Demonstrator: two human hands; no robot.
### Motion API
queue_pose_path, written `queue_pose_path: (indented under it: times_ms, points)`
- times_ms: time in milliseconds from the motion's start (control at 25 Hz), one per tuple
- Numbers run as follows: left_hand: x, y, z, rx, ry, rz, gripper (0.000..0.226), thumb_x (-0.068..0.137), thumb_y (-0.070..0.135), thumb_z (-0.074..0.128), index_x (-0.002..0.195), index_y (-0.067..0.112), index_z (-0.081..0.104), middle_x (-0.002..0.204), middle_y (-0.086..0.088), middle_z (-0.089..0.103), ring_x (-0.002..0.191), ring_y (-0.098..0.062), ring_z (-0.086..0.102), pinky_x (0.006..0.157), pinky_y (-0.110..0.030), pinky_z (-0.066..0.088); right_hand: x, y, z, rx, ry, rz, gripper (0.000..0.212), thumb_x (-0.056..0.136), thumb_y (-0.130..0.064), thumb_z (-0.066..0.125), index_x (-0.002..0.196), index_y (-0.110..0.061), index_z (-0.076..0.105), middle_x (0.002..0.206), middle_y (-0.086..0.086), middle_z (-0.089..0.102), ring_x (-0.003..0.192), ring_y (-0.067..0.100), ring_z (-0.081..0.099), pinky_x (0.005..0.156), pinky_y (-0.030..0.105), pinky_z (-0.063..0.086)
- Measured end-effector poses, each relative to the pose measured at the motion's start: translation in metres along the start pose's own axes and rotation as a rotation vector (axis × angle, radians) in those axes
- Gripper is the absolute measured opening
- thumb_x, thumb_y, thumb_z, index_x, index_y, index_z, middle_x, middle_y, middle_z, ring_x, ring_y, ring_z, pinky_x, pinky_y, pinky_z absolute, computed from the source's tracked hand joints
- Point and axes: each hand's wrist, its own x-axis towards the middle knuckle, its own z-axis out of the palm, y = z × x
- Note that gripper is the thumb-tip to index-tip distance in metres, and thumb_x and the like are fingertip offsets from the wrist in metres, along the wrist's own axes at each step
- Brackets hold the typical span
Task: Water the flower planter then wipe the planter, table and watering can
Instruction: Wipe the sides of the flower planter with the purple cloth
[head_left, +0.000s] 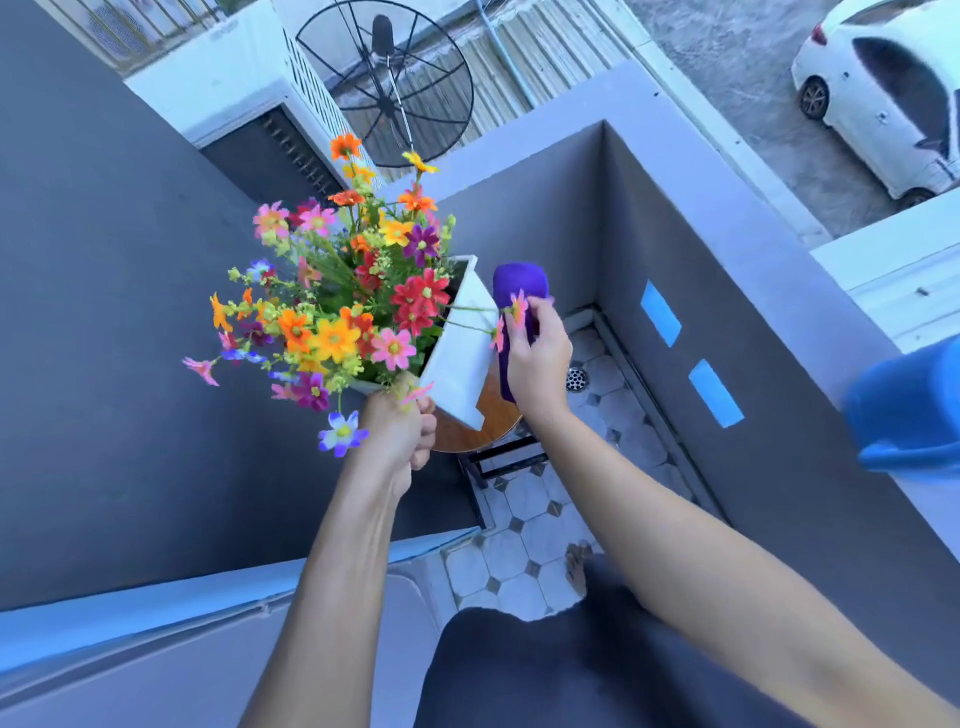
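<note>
The left hand (402, 426) is closed around the near corner of the white planter (460, 345), tipping it up over the small round wooden table (467, 428) so one flat side faces the right hand (537, 358). That hand grips a folded purple cloth (519, 291) and presses it against the planter's side, with a couple of stray pink blooms lying across the fingers.

This looks like the wiping step on the planter. To do it well, I would keep the left grip firm and low, since the flowers (337, 291) make the planter top-heavy and it leans well to the left. Long strokes from rim to base should clear the face — then turn the planter and repeat, easing loose stems out of the cloth's path.

The table is only partly visible beneath the planter; whether the planter's lower corner touches it cannot be told. A blue object at the right edge, on the wall ledge (779, 249), may be the watering can (909, 415), though only part of it shows. Below lies a narrow balcony with a pale tiled floor (524, 561) and a drain (576, 378), hemmed by grey walls — little elbow room.
</note>
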Motion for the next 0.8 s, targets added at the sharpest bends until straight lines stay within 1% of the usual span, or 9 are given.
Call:
queue_pose_path:
  times_ms: [40, 120, 240, 320, 480, 560, 680, 720, 800]
  points:
    - [-0.001, -0.001, 0.000, -0.011, -0.007, -0.004, 0.042, 0.102, 0.025, 0.025, 0.061, 0.020, 0.032, 0.032, 0.012, 0.023, 0.026, -0.002, 0.014, 0.036, -0.011, 0.005, -0.009, 0.008, 0.000, -0.013, 0.003, 0.030, 0.027, 0.098, -0.025, 0.056, 0.117, -0.007, 0.065, 0.111, 0.008, 0.070, 0.100, 0.025, 0.064, 0.092, 0.043, 0.051]
    - [-0.001, -0.003, 0.002, -0.042, -0.011, -0.019, 0.043, 0.103, 0.027, 0.023, 0.061, 0.020, 0.032, 0.032, 0.012, 0.024, 0.026, -0.001, 0.014, 0.035, -0.009, 0.006, -0.031, 0.013, 0.002, 0.014, -0.034, 0.051, 0.022, 0.097, -0.024, 0.059, 0.113, -0.009, 0.065, 0.106, 0.007, 0.071, 0.097, 0.024, 0.063, 0.087, 0.038, 0.051]
    - [0.000, 0.000, 0.004, -0.070, -0.008, -0.030, 0.045, 0.104, 0.028, 0.019, 0.062, 0.021, 0.032, 0.032, 0.013, 0.023, 0.025, -0.001, 0.014, 0.035, -0.010, 0.005, -0.053, 0.004, 0.004, 0.027, -0.112, -0.072, 0.014, 0.094, -0.013, 0.067, 0.107, -0.007, 0.068, 0.098, 0.000, 0.069, 0.088, 0.010, 0.059, 0.083, 0.026, 0.048]
    - [0.002, 0.003, 0.003, -0.081, -0.004, -0.028, 0.046, 0.105, 0.030, 0.018, 0.062, 0.021, 0.032, 0.031, 0.012, 0.023, 0.025, -0.001, 0.014, 0.034, -0.011, 0.004, -0.059, -0.003, 0.001, 0.027, -0.187, -0.157, 0.015, 0.093, -0.009, 0.070, 0.106, -0.004, 0.069, 0.099, 0.001, 0.069, 0.088, 0.006, 0.058, 0.083, 0.019, 0.047]
    - [0.006, 0.003, 0.003, -0.067, -0.002, -0.025, 0.045, 0.104, 0.028, 0.020, 0.062, 0.021, 0.033, 0.031, 0.012, 0.023, 0.025, -0.001, 0.014, 0.034, -0.011, 0.005, -0.083, -0.004, -0.013, 0.033, -0.289, -0.209, 0.012, 0.092, -0.006, 0.072, 0.103, -0.004, 0.068, 0.094, -0.005, 0.065, 0.085, -0.001, 0.057, 0.079, 0.015, 0.044]
    - [0.006, 0.000, 0.005, -0.036, -0.013, -0.003, 0.041, 0.102, 0.021, 0.022, 0.063, 0.021, 0.034, 0.032, 0.013, 0.024, 0.027, -0.001, 0.015, 0.036, -0.012, 0.005, -0.082, -0.010, -0.015, 0.058, -0.268, -0.216, 0.011, 0.092, -0.007, 0.072, 0.102, -0.005, 0.069, 0.093, -0.006, 0.065, 0.087, -0.001, 0.059, 0.079, 0.016, 0.045]
    - [0.005, -0.007, 0.009, 0.022, -0.024, 0.024, 0.037, 0.100, 0.019, 0.024, 0.064, 0.021, 0.033, 0.033, 0.013, 0.024, 0.028, -0.001, 0.016, 0.035, -0.011, 0.006, -0.057, -0.032, -0.012, 0.135, -0.173, -0.187, 0.007, 0.093, -0.009, 0.070, 0.100, -0.008, 0.071, 0.089, 0.000, 0.068, 0.084, 0.016, 0.063, 0.079, 0.031, 0.051]
    - [0.004, -0.008, 0.010, 0.042, -0.030, 0.025, 0.038, 0.101, 0.021, 0.024, 0.064, 0.021, 0.033, 0.033, 0.012, 0.024, 0.028, -0.001, 0.016, 0.034, -0.011, 0.007, -0.046, -0.041, -0.013, 0.157, -0.131, -0.178, 0.008, 0.094, -0.010, 0.069, 0.102, -0.009, 0.071, 0.087, 0.000, 0.068, 0.082, 0.015, 0.061, 0.079, 0.031, 0.050]
    - [0.001, -0.012, 0.013, 0.081, -0.045, 0.019, 0.040, 0.102, 0.024, 0.024, 0.063, 0.021, 0.032, 0.033, 0.012, 0.025, 0.029, -0.001, 0.016, 0.033, -0.011, 0.008, -0.024, -0.047, -0.016, 0.170, -0.058, -0.149, 0.014, 0.095, -0.011, 0.069, 0.108, -0.007, 0.071, 0.091, -0.001, 0.068, 0.082, 0.011, 0.059, 0.079, 0.022, 0.049]
